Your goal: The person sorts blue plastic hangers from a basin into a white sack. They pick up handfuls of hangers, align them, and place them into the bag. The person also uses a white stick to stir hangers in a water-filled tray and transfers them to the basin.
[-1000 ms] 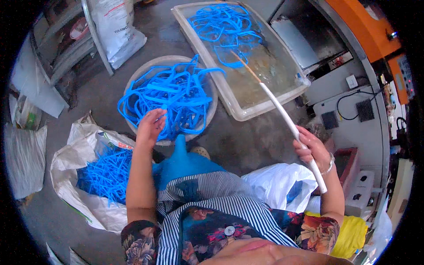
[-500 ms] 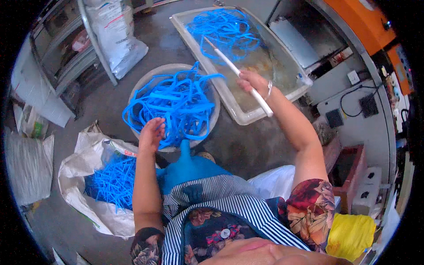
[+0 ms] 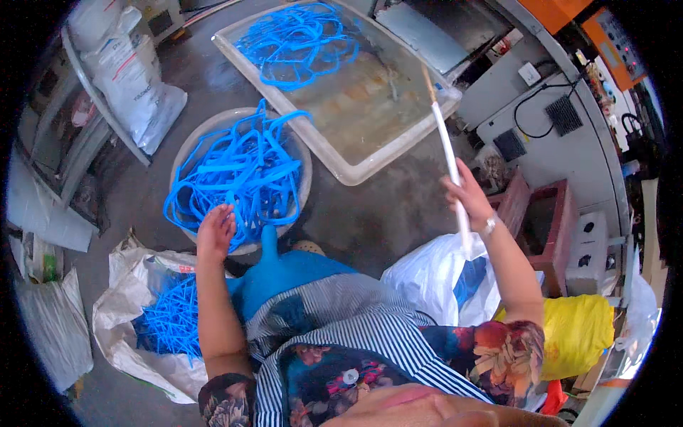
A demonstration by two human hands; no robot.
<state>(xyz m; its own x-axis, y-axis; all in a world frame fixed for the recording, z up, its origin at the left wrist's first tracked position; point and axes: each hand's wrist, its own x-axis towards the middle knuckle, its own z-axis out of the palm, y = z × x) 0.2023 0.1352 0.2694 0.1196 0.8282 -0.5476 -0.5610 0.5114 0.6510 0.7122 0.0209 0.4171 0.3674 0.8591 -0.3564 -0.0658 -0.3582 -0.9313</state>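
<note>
My left hand (image 3: 215, 231) rests with fingers spread on the near edge of a heap of blue plastic strips (image 3: 235, 178) in a round grey basin (image 3: 299, 160). My right hand (image 3: 466, 198) grips a long white stick (image 3: 448, 160), raised upright to the right of the tray, its upper tip over the tray's right corner. A wide rectangular tray (image 3: 356, 171) of murky water lies beyond, with more blue strips (image 3: 299, 39) floating at its far end. My blue-trousered knee (image 3: 274, 274) sits just below the basin.
A white sack (image 3: 121, 334) of blue strips (image 3: 167, 324) lies at my left. A white bag (image 3: 427, 277) and a yellow bag (image 3: 576, 334) sit at my right, beside a red wooden stool (image 3: 544, 220). Filled sacks (image 3: 139, 85) and grey machine cabinets (image 3: 541, 121) ring the concrete floor.
My right hand swung the white stick from over the tray back to the right and stood it upright. My left hand stayed on the strips in the basin.
</note>
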